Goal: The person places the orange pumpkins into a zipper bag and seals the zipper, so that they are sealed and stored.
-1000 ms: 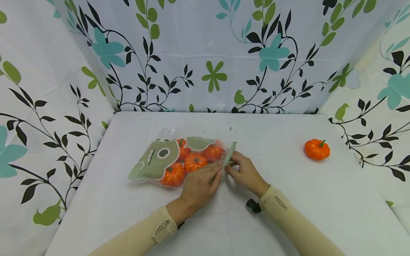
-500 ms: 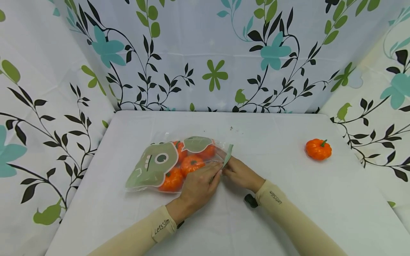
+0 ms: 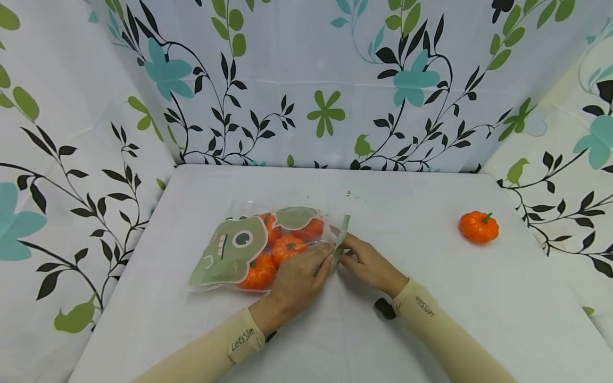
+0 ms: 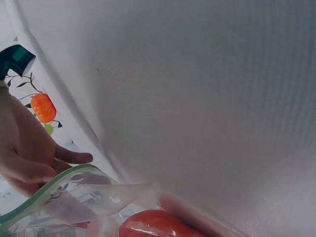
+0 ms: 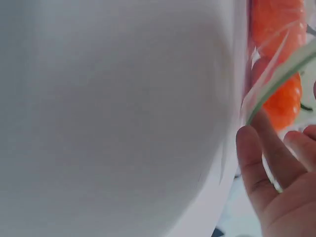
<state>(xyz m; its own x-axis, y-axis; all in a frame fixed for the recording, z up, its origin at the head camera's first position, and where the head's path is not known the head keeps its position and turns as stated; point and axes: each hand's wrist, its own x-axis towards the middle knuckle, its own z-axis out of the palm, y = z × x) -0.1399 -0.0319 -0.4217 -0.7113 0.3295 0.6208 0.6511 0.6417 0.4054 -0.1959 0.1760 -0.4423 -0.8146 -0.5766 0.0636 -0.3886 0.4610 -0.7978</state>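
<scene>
A clear zip bag (image 3: 225, 255) printed with a green dinosaur lies on the table, holding several small orange pumpkins (image 3: 288, 248). My left hand (image 3: 298, 277) pinches the near side of its mouth at the right end. At that mouth is my right hand (image 3: 367, 264), its fingers spread about the green zip edge (image 3: 343, 231). One fingertip reaches behind the edge. In the right wrist view the thumb (image 5: 249, 148) touches the green rim. The left wrist view shows the mouth gaping, with the right hand (image 4: 29, 153) beside it; the left fingers are hardly visible.
A single loose pumpkin (image 3: 479, 227) sits at the table's right side. Patterned curtains (image 3: 287, 80) hang behind and at both sides of the white table (image 3: 421, 213). Small dark specks (image 3: 348, 193) lie near the back edge.
My right hand went left, deeper into the bag's mouth, then drew back slightly to the right. The bag slid a little left. My left hand stayed at the bag's edge.
</scene>
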